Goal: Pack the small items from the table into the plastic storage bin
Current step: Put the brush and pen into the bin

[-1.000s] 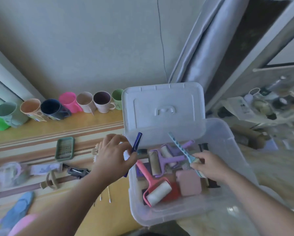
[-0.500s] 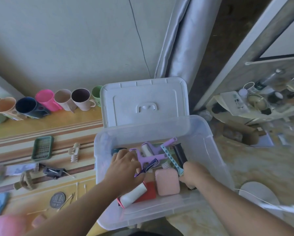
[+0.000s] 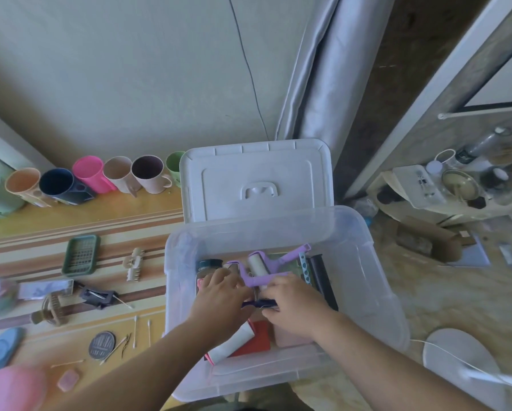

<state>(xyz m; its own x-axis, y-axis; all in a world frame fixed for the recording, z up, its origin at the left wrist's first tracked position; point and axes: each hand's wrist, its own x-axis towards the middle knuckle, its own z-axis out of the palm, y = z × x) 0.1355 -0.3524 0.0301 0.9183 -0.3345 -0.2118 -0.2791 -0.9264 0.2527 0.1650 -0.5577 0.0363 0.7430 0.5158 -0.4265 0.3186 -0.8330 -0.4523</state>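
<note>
Blue clip [image 3: 259,304] between both hands' fingertips

Your bin [image 3: 376,262] stands open from above; its raised lid [image 3: 257,179] blocks the far side, and lint rollers [image 3: 260,269] crowd the floor beneath both hands [image 3: 260,304].

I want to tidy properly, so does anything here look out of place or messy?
Nothing looks spilled or broken. Cotton swabs lie scattered loose on the table, and both the left hand and right hand are inside the plastic storage bin on a dark blue item.
</note>
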